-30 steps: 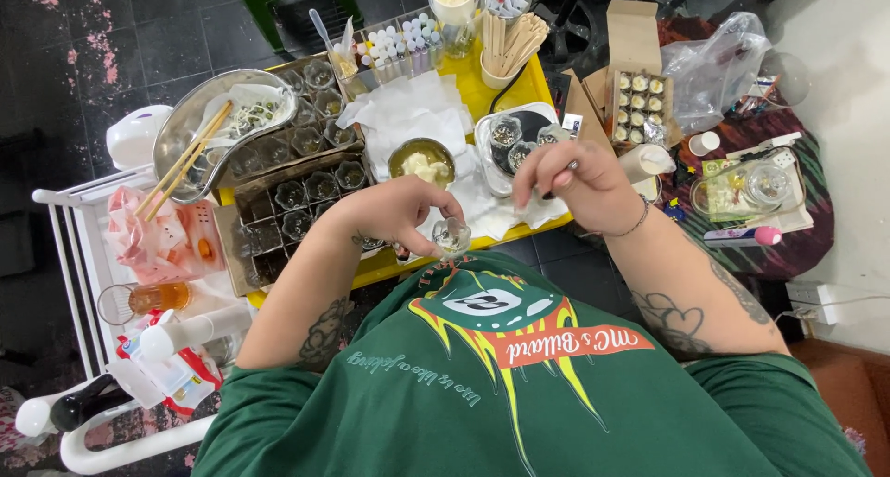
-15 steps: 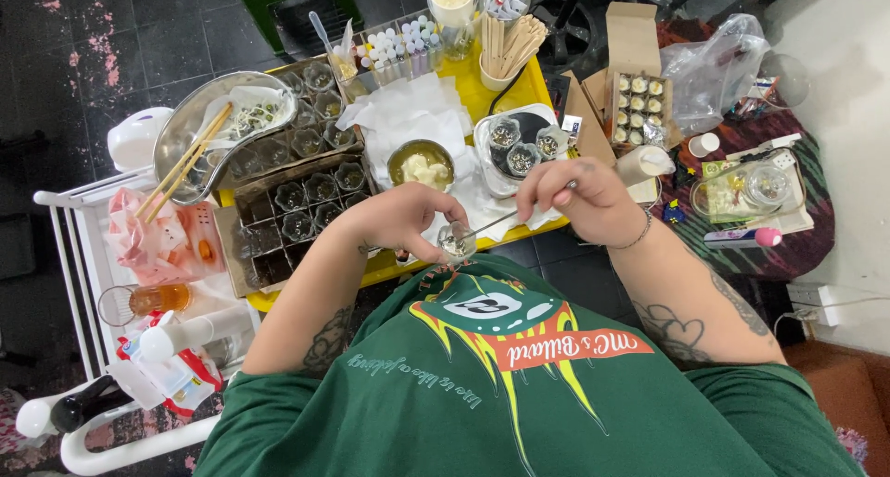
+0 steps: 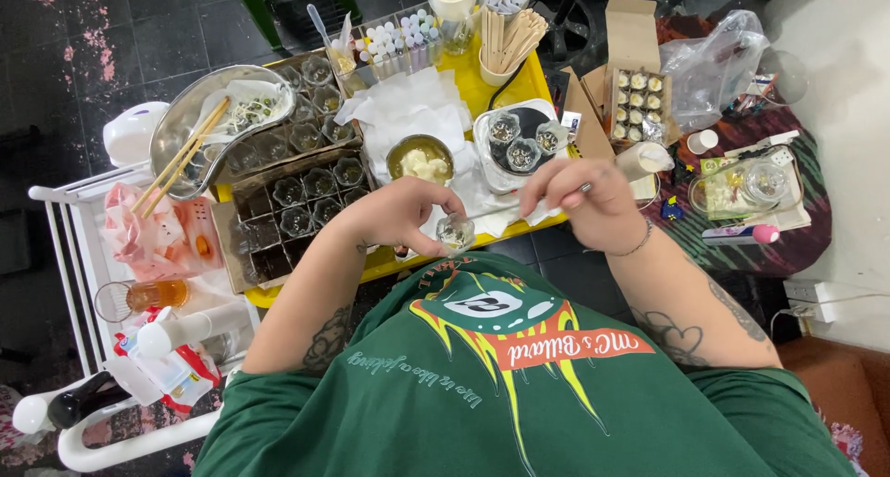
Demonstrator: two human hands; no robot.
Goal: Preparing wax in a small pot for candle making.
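Observation:
My left hand [image 3: 394, 214] grips a small clear glass cup [image 3: 454, 231] just above the near edge of the yellow tray [image 3: 482, 92]. My right hand [image 3: 586, 199] pinches a thin metal tool [image 3: 505, 208] whose tip reaches into the cup's mouth. Behind my hands sits a small bowl of pale wax [image 3: 420, 161] on white paper towels [image 3: 408, 111]. A white scale [image 3: 514, 143] carries three more glass cups.
A cardboard box of empty glass cups [image 3: 292, 208] lies left. A steel bowl with chopsticks [image 3: 218, 125] sits far left. Wooden sticks in a cup [image 3: 505, 41], small bottles [image 3: 403, 41] and a box of filled cups [image 3: 637, 101] stand behind. A white trolley [image 3: 83, 254] is at left.
My right hand came down from a raised position and brought the metal tool's tip into the cup held in my left hand. The cup stayed nearly in place.

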